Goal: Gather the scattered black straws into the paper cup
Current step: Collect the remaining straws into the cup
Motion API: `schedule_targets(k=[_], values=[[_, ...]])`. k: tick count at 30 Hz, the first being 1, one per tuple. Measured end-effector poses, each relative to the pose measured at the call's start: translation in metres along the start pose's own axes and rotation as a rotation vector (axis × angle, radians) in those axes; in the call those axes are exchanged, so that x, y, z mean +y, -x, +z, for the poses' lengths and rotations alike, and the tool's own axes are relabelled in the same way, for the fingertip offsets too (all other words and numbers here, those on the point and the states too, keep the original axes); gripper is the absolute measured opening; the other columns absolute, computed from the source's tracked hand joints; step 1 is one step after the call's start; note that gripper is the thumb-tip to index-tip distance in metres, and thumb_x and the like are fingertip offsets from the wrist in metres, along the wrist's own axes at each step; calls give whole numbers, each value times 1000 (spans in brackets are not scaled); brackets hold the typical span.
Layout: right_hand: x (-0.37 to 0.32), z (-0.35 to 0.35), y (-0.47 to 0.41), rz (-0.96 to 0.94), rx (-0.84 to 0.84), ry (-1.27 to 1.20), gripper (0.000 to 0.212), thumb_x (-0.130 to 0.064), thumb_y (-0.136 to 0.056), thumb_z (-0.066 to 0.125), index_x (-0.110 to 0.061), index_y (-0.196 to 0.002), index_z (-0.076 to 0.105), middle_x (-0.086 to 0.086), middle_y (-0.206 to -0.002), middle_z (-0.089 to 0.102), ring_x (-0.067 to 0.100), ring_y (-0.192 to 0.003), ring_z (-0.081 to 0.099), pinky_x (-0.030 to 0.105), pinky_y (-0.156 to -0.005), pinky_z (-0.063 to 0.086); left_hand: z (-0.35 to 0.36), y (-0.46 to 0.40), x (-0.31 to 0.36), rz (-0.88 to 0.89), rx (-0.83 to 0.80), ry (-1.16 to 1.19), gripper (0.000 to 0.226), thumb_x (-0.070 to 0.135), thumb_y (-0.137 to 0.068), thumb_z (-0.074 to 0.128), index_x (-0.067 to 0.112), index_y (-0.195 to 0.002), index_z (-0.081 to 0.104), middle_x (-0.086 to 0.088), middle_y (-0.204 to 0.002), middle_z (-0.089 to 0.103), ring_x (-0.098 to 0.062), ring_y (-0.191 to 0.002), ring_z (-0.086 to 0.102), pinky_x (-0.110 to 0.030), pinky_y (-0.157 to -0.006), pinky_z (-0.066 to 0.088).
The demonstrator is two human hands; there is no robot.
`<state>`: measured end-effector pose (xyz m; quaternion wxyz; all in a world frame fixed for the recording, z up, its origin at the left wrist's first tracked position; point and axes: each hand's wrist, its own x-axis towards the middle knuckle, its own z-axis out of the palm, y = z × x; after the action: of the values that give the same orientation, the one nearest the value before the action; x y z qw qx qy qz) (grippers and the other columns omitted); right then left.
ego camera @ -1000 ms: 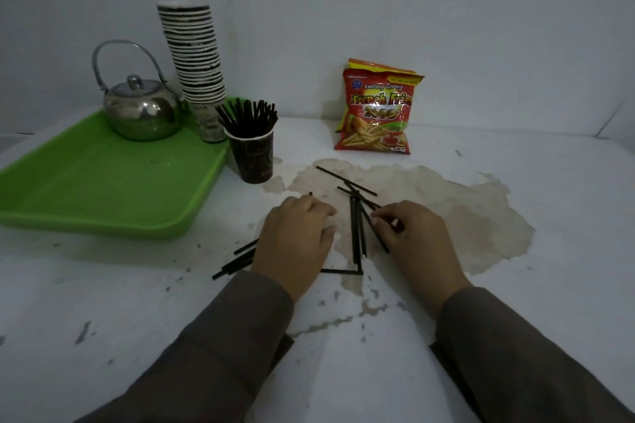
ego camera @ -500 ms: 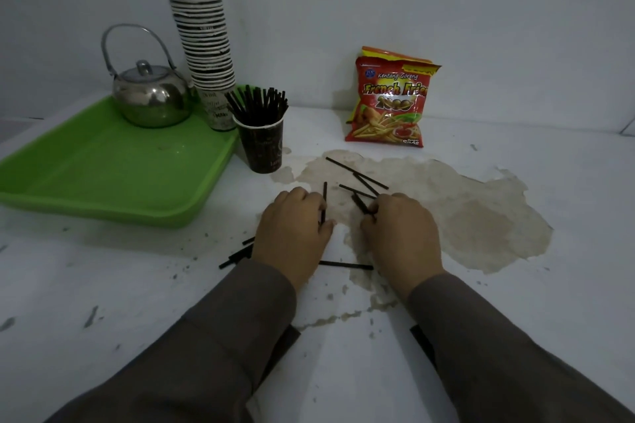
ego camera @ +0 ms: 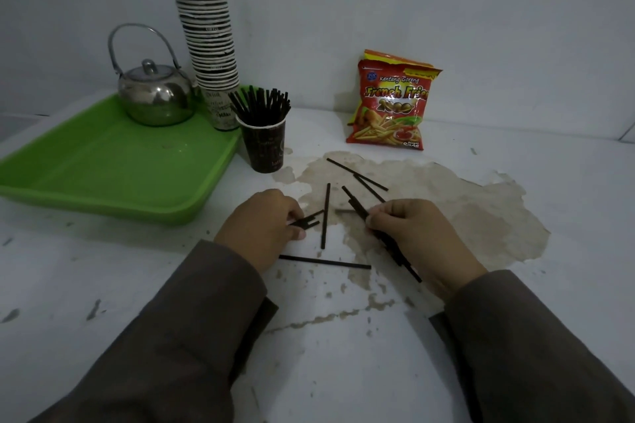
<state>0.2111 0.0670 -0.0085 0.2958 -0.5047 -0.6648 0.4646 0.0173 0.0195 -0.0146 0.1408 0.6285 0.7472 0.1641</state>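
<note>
Fingers of your right hand (ego camera: 417, 233) are curled tight on a bunch of black straws (ego camera: 385, 237), and your left hand (ego camera: 264, 227) pinches a few more short ends (ego camera: 307, 220). Scoop up the loose straws (ego camera: 324, 216) lying between and beyond your hands, keep each bunch straight, then drop them in the paper cup (ego camera: 265, 144) by the green tray (ego camera: 103, 175). Both hands sit low on the tabletop (ego camera: 515, 161), knuckles up.

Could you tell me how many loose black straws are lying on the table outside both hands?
4: one upright between the hands, one crosswise near the wrists, and two by the snack bag. Others, gripped in the hands, may hide more.
</note>
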Motion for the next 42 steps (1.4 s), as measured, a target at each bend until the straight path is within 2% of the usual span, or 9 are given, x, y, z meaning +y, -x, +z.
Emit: schedule_targets(k=[4,9,14,17,24,26,29,37,42], values=[[-1,-3,3,123,-238,-228,10,-12,-79,66,-14,-80,76,-5,-84,73,6,-72,64,29,-81,51,5,4,2,8,80,11,12,19,-83,61,17,-94,66,-4,-96,63,-15,-83,52,-26,-71,40],[-2,0,4,222,-330,-524,19,1,-79,62,-6,-94,70,9,-75,73,11,-65,66,22,-67,57,9,4,2,10,102,22,7,17,-83,58,17,-89,63,-4,-91,64,-18,-84,57,-33,-75,48],[-4,2,4,50,-195,-642,14,3,-81,59,-9,-82,65,5,-68,70,9,-55,63,19,-49,51,6,4,3,117,205,225,9,14,-84,59,21,-90,60,6,-77,60,-10,-69,52,-17,-60,40],[-4,3,3,-56,-109,-692,15,3,-81,58,-11,-86,61,4,-65,71,11,-60,66,21,-50,53,1,8,9,232,283,472,29,12,-85,59,25,-111,57,9,-75,59,-5,-69,54,-7,-61,40],[-11,14,1,-372,96,-477,65,1,-82,61,-40,-127,39,6,-68,67,22,-69,67,27,-62,56,-21,12,18,363,500,835,34,9,-85,60,33,-109,60,3,-78,60,-20,-77,60,-29,-74,54],[-22,22,-5,-422,162,-421,66,0,-82,61,-39,-130,37,14,-73,64,24,-70,66,30,-65,57,-30,8,14,340,621,894,33,5,-84,61,30,-105,61,4,-77,59,-15,-73,60,-27,-70,56],[-45,41,-21,-516,236,-378,63,1,-82,62,-36,-127,40,-3,-65,60,17,-66,64,33,-66,58,-49,-4,5,292,827,995,30,3,-84,59,28,-100,58,2,-81,60,-5,-72,61,-19,-62,54],[-115,82,-68,-760,492,-397,58,-5,-83,60,-39,-123,36,-1,-72,60,13,-72,63,24,-71,54,-102,-38,-11,343,1285,981,33,10,-84,61,33,-103,49,11,-81,57,-8,-75,61,-30,-66,56],[-124,95,-94,-794,640,-426,61,-7,-84,61,-47,-119,32,-7,-76,63,6,-75,63,11,-71,48,-100,-62,-20,374,1385,878,33,13,-85,61,36,-107,50,15,-88,56,-12,-83,61,-33,-70,57]])
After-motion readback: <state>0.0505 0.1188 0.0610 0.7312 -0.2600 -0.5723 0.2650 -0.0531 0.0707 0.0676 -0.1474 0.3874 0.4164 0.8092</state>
